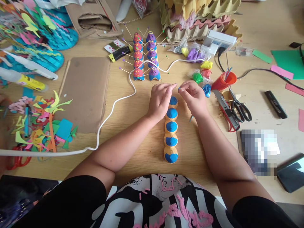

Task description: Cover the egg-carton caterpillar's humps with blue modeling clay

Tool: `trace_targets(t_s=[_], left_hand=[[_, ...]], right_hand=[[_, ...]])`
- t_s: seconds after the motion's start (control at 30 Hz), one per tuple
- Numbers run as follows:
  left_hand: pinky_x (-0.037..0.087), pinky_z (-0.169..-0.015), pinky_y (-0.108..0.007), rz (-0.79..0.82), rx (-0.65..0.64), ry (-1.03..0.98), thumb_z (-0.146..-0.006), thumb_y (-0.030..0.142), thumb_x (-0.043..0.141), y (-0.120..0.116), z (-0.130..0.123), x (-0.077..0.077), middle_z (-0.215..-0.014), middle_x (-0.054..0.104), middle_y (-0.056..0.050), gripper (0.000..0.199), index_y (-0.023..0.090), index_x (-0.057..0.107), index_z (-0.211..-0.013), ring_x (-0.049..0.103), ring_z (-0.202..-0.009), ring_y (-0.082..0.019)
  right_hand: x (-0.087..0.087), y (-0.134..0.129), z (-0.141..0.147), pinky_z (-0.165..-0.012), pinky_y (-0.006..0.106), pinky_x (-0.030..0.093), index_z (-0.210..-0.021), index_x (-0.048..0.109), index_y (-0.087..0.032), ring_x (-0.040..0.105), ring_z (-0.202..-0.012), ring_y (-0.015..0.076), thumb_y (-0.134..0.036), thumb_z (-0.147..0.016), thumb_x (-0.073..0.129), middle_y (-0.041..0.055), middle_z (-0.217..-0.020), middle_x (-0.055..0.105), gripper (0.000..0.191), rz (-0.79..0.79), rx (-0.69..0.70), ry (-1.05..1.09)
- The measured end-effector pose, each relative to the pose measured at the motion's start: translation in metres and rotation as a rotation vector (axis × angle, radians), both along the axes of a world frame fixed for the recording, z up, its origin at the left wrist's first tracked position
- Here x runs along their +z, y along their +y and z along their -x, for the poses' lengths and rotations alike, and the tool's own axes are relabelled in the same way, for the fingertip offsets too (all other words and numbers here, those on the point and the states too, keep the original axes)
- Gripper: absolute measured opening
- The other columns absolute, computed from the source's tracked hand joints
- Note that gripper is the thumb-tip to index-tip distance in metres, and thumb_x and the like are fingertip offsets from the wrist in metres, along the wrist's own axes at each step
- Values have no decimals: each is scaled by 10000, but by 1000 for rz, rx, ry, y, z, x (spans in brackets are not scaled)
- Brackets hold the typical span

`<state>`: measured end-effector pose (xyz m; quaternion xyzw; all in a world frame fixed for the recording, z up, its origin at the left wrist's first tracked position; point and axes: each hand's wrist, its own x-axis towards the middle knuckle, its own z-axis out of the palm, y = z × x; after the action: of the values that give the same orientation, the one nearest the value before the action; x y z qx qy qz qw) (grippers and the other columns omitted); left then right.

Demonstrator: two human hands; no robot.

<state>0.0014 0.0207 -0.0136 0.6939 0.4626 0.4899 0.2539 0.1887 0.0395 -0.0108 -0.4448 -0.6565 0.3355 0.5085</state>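
Observation:
A strip of egg-carton cups [174, 149] lies lengthwise on the table before me, its tops covered in blue modelling clay. Over its far end is my left hand [159, 100], fingers stretched out toward the right, with nothing seen in them. Just right of it, my right hand [194, 98] pinches a tiny bit of blue clay [180, 90] between thumb and fingertips. A bag of blue clay [206, 90] sits beyond the right hand. Two finished-looking rows, red caterpillars [138, 55] and purple ones [152, 54], stand farther back with faces and pins.
A white cable [115, 103] crosses the table on the left, by a cardboard sheet [84, 91] and paper scraps [48, 126]. At right are an orange cup [221, 81], a utility knife [226, 110], black scissors [239, 109] and a power strip [219, 41].

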Motion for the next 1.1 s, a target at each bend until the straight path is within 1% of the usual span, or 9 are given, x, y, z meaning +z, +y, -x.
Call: trace_targets(t_s=[0.17, 0.27, 0.37, 0.5, 0.6, 0.7, 0.8, 0.9, 1.1], left_hand=[[480, -1240, -414, 33, 18, -61, -1125, 765, 206, 2, 1, -3, -1290, 838, -92, 819, 238, 819, -1256, 730, -1297, -227], [491, -1229, -405, 62, 25, -81, -1115, 787, 203, 2, 1, -3, -1277, 841, -81, 824, 247, 814, -1234, 735, -1288, -222], [492, -1228, -394, 81, 26, -104, -1097, 819, 217, 3, 1, -3, -1271, 840, -79, 829, 251, 810, -1213, 738, -1284, -220], [494, -1222, -393, 100, 23, -143, -1078, 847, 239, 4, 1, -3, -1252, 839, -77, 826, 255, 806, -1180, 742, -1270, -223], [494, -1216, -398, 97, 21, -176, -1088, 829, 274, 4, 0, -4, -1223, 839, -74, 778, 259, 802, -1139, 744, -1255, -223], [517, -1169, -404, 58, 25, -199, -1081, 793, 427, 3, -2, -4, -1161, 835, -79, 641, 259, 780, -1035, 747, -1206, -233], [528, -1143, -410, -20, 6, -163, -1060, 720, 572, 1, -3, -3, -1118, 825, -73, 494, 268, 743, -959, 737, -1181, -240], [517, -1153, -419, -85, 3, -88, -1059, 603, 641, 0, -2, -3, -1088, 821, -60, 360, 277, 731, -935, 734, -1166, -239], [510, -1155, -417, -65, 32, -69, -1020, 488, 741, 3, -1, -7, -1085, 811, -52, 235, 273, 736, -925, 733, -1162, -240]], right_hand=[[8, 3, -16, -1045, 517, 538, -822, 726, -275, 668, -986, 280, -794, -883, 790, 70, -978, 696, 527, -53, 223, -216], [8, 4, -18, -1033, 540, 539, -831, 716, -290, 652, -993, 300, -775, -893, 780, 73, -969, 690, 494, -80, 283, -299], [7, 4, -16, -1006, 537, 548, -836, 699, -296, 635, -990, 306, -743, -888, 798, 68, -944, 673, 461, -95, 321, -306], [9, 3, -15, -998, 535, 548, -855, 695, -288, 627, -978, 300, -736, -891, 793, 67, -967, 660, 460, -84, 322, -296], [11, 2, -16, -1015, 535, 544, -874, 699, -289, 639, -985, 296, -726, -950, 728, 67, -979, 658, 445, -81, 336, -271], [14, 0, -16, -998, 512, 549, -884, 700, -290, 651, -992, 288, -720, -987, 688, 66, -987, 652, 443, -68, 336, -211], [17, -2, -14, -982, 496, 546, -884, 701, -293, 649, -993, 284, -753, -970, 698, 61, -978, 652, 468, -53, 318, -175], [18, -2, -12, -968, 490, 540, -873, 703, -293, 640, -970, 280, -782, -931, 737, 54, -949, 652, 493, -51, 298, -189], [16, 0, -12, -943, 461, 534, -834, 682, -284, 614, -905, 254, -838, -894, 743, 38, -888, 652, 561, -39, 236, -177]])
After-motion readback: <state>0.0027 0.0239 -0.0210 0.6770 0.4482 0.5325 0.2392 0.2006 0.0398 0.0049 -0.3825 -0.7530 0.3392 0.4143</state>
